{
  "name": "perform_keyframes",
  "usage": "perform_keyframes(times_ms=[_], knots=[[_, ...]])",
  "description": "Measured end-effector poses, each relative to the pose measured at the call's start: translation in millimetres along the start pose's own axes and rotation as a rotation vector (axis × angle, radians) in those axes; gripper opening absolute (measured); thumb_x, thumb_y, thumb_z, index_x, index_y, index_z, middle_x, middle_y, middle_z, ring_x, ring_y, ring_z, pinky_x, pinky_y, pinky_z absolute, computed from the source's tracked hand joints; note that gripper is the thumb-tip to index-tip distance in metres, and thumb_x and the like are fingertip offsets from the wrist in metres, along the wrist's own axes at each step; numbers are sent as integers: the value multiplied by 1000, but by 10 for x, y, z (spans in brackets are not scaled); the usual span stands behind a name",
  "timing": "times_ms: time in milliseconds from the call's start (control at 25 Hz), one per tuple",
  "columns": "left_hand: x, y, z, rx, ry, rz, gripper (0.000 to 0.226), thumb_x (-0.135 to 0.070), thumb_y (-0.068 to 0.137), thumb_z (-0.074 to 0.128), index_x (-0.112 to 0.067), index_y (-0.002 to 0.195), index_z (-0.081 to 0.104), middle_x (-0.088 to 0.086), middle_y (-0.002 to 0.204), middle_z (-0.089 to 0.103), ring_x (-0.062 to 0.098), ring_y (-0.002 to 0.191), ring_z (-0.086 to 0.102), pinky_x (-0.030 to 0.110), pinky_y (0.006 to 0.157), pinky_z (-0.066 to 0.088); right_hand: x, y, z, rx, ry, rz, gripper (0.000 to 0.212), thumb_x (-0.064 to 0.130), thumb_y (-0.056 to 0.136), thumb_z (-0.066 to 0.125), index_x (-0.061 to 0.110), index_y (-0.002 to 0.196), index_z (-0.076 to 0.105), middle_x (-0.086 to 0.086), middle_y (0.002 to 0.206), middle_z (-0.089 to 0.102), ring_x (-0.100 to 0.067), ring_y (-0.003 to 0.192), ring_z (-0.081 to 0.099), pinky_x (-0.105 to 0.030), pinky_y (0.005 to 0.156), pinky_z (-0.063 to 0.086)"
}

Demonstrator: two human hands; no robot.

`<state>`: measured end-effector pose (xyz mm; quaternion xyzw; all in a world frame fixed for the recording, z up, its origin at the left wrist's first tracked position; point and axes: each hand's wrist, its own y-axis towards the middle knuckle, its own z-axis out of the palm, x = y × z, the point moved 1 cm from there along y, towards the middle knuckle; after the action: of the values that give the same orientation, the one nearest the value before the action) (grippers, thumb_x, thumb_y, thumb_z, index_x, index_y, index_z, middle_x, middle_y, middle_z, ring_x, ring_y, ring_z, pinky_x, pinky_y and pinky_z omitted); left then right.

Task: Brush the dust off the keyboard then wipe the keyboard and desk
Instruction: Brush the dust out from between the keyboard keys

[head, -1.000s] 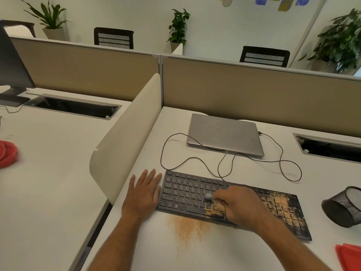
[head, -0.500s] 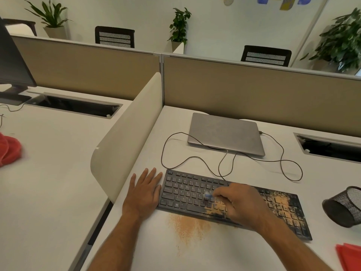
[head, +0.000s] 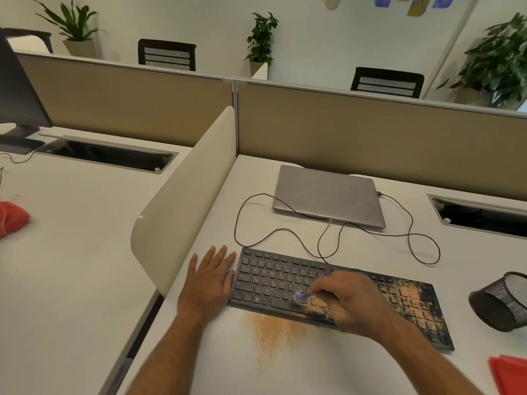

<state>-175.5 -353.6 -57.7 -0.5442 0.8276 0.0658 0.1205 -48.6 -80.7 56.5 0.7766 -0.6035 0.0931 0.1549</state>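
A black keyboard (head: 273, 280) lies on the white desk (head: 328, 366), its right half speckled with orange dust (head: 407, 295). A patch of the same dust (head: 271, 332) sits on the desk just in front of the keyboard. My right hand (head: 350, 300) rests over the keyboard's middle and grips a small blue brush (head: 301, 297) whose tip touches the lower key rows. My left hand (head: 209, 280) lies flat on the desk, fingers straight, touching the keyboard's left end.
A shut grey laptop (head: 328, 195) lies behind the keyboard, with a thin cable (head: 422, 246) looping between them. A black mesh pen cup (head: 502, 300) lies tipped at the right. A red cloth (head: 510, 374) shows at the lower right corner. A white divider (head: 182, 209) stands at the left.
My right hand has shifted slightly along the lower key rows with the brush. The left hand stays flat beside the keyboard.
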Motion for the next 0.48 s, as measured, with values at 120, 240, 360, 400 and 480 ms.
perform_keyframes(times_ms=[120,240,360,400,480], knots=[[3,5,5,-4,0,4,72,-56,92,-6,-39,158,16,-15,166,6,6,153,-8,41,124,-10,40,23,28,53,-68,-50,14,29,84,57,34,95,66,16,74,65,3,66,48,-16,56,43],[0,6,4,-8,-6,2,72,-56,91,-6,-40,158,16,-16,166,6,6,152,-9,41,124,-10,16,-1,12,170,-179,5,16,32,89,51,32,99,63,12,82,66,-7,73,53,-27,66,48],[0,3,3,-10,-9,1,72,-56,91,-6,-39,158,17,-16,166,7,6,152,-8,41,124,-10,-27,5,-49,72,-121,-1,16,31,86,53,32,95,66,14,77,67,-6,69,55,-25,59,46],[-1,2,1,-12,-9,0,72,-56,91,-6,-39,158,17,-16,166,7,6,152,-8,41,124,-10,-24,11,-38,44,-89,-17,16,32,85,53,33,94,67,16,75,67,-4,67,55,-23,57,46],[0,2,1,-11,-3,-3,72,-56,91,-5,-39,158,17,-16,166,7,5,152,-8,41,124,-10,14,19,-8,104,-106,-28,18,34,89,50,34,99,65,16,79,66,-5,71,55,-26,61,49]])
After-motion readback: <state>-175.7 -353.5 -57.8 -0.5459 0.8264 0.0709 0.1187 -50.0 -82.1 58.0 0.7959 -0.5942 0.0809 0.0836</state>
